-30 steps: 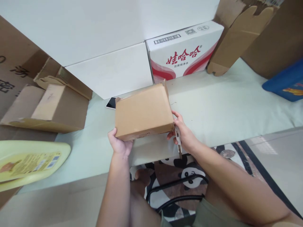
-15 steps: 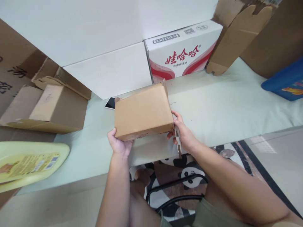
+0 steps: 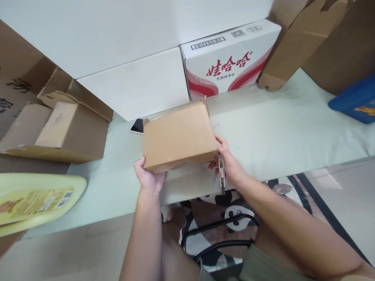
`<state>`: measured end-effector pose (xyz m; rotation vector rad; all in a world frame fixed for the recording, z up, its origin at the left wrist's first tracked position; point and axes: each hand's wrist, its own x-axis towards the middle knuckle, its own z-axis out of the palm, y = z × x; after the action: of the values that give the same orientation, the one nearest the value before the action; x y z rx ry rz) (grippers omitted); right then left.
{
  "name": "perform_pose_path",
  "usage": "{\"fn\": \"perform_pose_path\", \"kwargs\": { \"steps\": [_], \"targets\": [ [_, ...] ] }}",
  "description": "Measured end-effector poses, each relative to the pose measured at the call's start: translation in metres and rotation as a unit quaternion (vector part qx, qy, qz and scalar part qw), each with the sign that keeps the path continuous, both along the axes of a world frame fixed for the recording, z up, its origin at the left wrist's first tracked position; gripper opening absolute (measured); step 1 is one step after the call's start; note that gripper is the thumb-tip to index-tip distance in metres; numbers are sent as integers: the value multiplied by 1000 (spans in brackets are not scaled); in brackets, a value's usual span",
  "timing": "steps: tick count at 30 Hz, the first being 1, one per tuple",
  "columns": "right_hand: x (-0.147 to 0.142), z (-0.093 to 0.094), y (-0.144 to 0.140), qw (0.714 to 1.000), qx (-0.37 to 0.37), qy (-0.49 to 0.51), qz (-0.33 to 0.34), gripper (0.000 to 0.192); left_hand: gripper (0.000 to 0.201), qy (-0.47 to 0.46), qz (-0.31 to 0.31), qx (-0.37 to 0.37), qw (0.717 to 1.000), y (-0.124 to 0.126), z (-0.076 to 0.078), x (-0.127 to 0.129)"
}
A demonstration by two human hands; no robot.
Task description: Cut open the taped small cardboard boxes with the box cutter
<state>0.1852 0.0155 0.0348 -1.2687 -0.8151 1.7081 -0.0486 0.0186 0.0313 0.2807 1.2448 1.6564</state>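
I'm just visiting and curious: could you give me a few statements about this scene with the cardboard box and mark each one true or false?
1. Both hands hold the small brown cardboard box, the left hand at its near left corner and the right hand at its right edge. True.
2. The phone lies on top of the box. False: it lies on the table behind the box, partly hidden by it.
3. A white carton with red lettering stands behind the box. True.
4. The yellow bottle stands upright. False: it lies on its side at the left.
5. The blue thing sits at the far left. False: it is at the right edge.
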Motion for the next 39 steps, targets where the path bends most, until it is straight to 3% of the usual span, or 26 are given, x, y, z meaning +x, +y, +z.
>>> {"fn": "perform_pose_path", "kwargs": {
  "steps": [39],
  "targets": [
    [0, -4, 0, 1000, -2, -5, -5, 73, 49, 6, -8, 1, 1000, -1, -1, 1]
  ]
}}
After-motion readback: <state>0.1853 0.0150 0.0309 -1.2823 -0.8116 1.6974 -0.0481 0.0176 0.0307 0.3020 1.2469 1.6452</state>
